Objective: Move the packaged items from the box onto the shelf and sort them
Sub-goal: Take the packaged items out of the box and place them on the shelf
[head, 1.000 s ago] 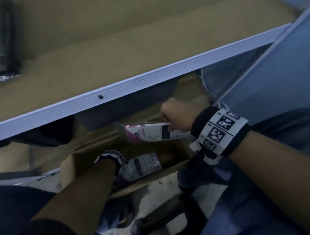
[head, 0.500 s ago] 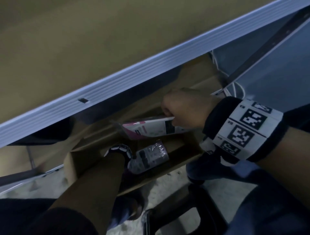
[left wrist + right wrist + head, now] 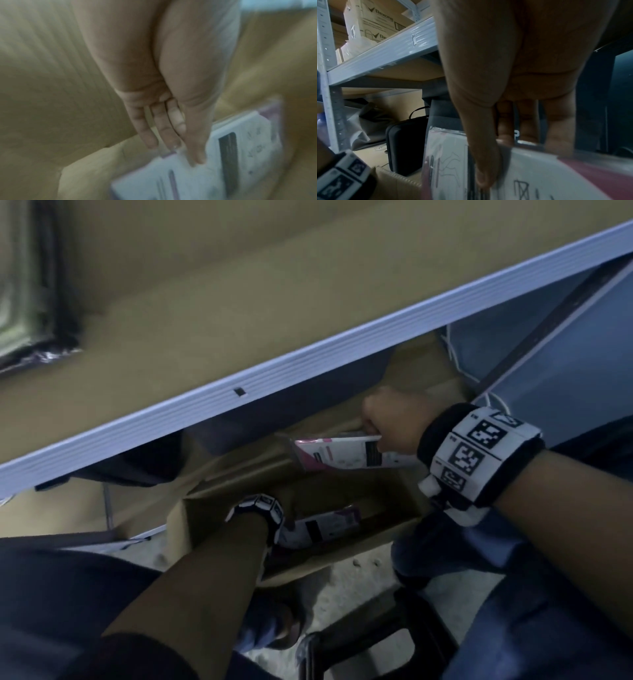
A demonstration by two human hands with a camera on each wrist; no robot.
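An open cardboard box stands on the floor under the shelf's white front edge. My right hand is above the box, just below that edge. It pinches a white and pink packet by one end, thumb on top and fingers behind. My left arm reaches down into the box, and in the head view its wristband hides the hand. In the blurred left wrist view my left hand has straight fingers, with the thumb touching a white packet that lies in the box.
The brown shelf board has a dark wrapped item at its far left. Printed cartons stand on a higher shelf, and a black case sits on the low one beside a grey upright. A black stool frame stands near my legs.
My left arm has reached a little further into the box, towards the packet lying there. The right hand still holds its packet under the shelf edge.
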